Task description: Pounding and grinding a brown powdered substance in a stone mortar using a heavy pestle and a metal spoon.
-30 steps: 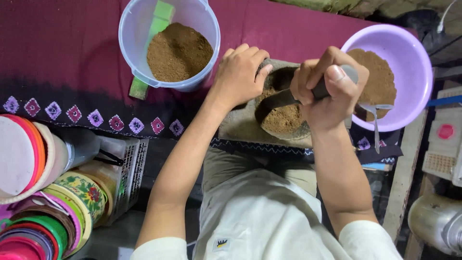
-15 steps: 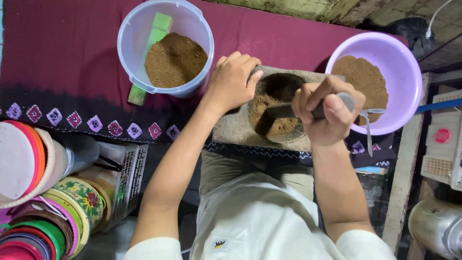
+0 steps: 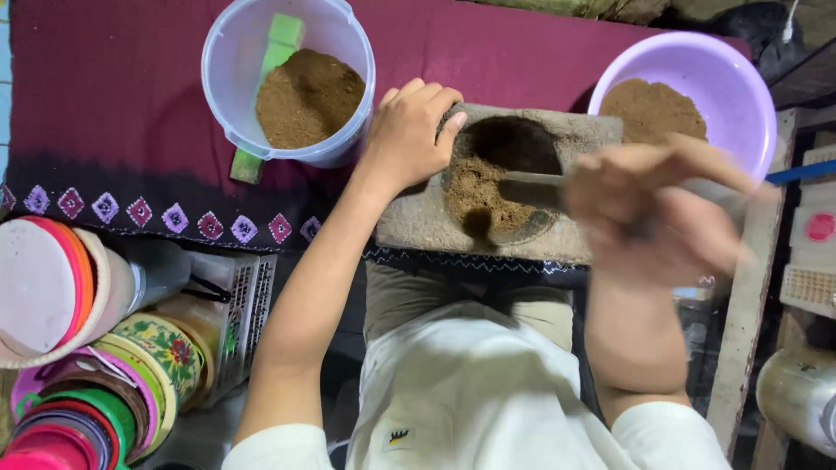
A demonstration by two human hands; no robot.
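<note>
Since a moment ago the right hand [image 3: 649,213] has swung rightward, blurred, fingers clamped on a dark scraper [image 3: 531,187] in the stone mould [image 3: 501,187] at centre frame; left hand [image 3: 409,135] steadies its rim, fingers together. Powder-packing step; next, firm pressing.

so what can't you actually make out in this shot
- Head view: the right hand is motion-blurred, so its grip on the metal tool is unclear.
- The green scoop is partly buried in the brown powder.
- The stacked lids are cut off by the left edge.
</note>
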